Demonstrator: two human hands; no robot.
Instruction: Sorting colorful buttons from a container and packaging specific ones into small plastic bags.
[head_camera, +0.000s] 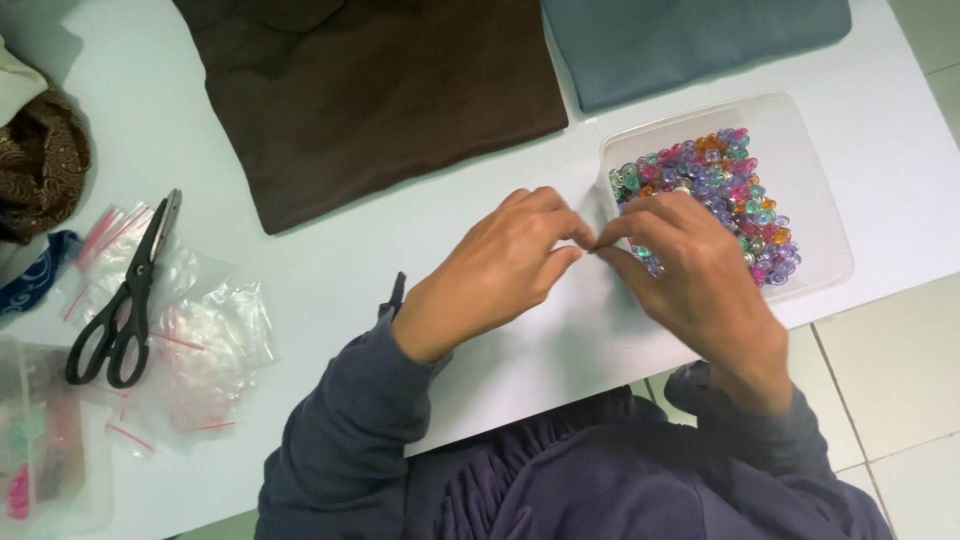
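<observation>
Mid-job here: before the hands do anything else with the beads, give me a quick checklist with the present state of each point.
1. Left hand and right hand meet at the fingertips, just beside the tray: ok.
2. Something pinched between the fingers: cannot tell, too small or hidden.
3. Clear plastic tray lies flat on the white table, fully on it: ok.
4. Coloured beads heaped in the tray, none seen spilled: ok.
5. Black scissors lie on the small clear bags, away from both hands: ok.
6. Brown cloth and grey-blue cloth lie flat beyond the hands: ok.

Small clear plastic bags (205, 345) with red zip strips lie in a pile at the left, under black scissors (125, 300).
</observation>
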